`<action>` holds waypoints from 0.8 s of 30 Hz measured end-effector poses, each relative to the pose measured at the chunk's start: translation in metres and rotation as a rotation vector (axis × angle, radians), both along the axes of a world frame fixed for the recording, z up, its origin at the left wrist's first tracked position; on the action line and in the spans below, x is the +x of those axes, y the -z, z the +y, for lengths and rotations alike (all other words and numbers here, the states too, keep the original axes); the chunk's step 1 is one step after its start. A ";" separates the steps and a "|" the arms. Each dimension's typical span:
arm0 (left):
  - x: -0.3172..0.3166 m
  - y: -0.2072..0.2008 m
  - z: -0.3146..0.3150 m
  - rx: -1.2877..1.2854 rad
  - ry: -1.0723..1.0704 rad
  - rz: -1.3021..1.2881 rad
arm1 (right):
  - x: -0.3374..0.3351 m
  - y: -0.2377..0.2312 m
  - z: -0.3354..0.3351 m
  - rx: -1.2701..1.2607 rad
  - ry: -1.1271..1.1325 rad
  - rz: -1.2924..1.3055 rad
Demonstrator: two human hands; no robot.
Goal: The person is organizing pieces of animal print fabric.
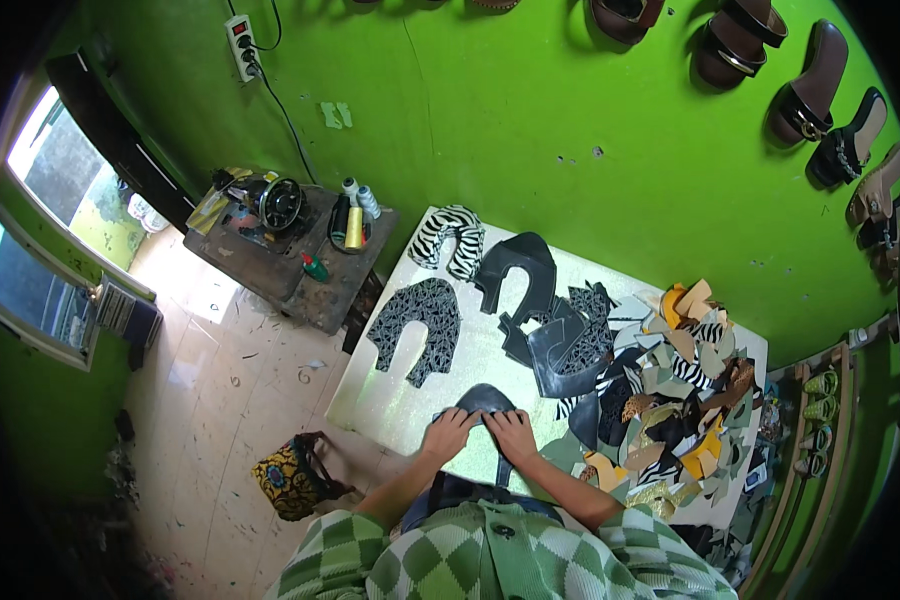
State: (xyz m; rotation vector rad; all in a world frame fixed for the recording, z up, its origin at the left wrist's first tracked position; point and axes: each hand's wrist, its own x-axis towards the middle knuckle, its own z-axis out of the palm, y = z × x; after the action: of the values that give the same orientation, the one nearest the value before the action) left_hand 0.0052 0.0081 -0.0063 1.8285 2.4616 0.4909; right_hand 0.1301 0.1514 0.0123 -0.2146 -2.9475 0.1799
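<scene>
A black U-shaped shoe upper piece (486, 397) lies at the near edge of the white table, one narrow end hanging toward me. My left hand (452, 432) grips its left side, fingers curled over the edge. Close beside it, my right hand (511, 432) holds the piece near its middle, fingertips bent onto it. Beyond them lie a black-and-grey patterned upper (417, 322), a zebra-striped upper (448, 240) and a plain black upper (519, 272). More black pieces (567, 355) overlap to the right of my hands.
A heap of mixed offcuts (670, 400) covers the table's right side. Left of the table stand a sewing machine (270, 205) on a wooden stand, thread cones (354, 228) and a patterned stool (288, 478). Sandals (735, 50) hang on the green wall; a rack (820, 430) is at right.
</scene>
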 end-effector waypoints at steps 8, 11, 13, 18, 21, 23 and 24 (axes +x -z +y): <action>0.008 -0.001 0.001 0.003 -0.028 0.099 | -0.013 -0.001 -0.009 0.008 0.024 0.056; 0.011 -0.003 0.000 -0.013 -0.047 0.177 | -0.016 0.003 -0.010 -0.022 0.035 0.047; 0.012 -0.001 -0.001 0.001 -0.047 0.174 | -0.015 0.004 -0.009 -0.020 0.051 0.041; 0.012 -0.001 -0.001 0.010 -0.055 0.209 | -0.008 0.004 -0.006 -0.020 0.091 0.063; 0.013 -0.007 -0.001 -0.006 -0.078 0.204 | -0.003 0.005 -0.003 -0.030 0.122 0.054; 0.010 -0.009 -0.003 0.001 -0.080 0.231 | -0.001 0.005 -0.002 -0.027 0.139 0.060; 0.010 -0.009 -0.003 0.011 -0.086 0.253 | 0.003 0.005 0.000 -0.022 0.153 0.061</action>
State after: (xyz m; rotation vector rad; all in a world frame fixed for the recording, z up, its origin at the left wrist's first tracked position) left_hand 0.0153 0.0048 0.0024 1.9025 2.7124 0.2923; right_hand 0.1328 0.1511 0.0075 -0.4281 -2.8547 0.1943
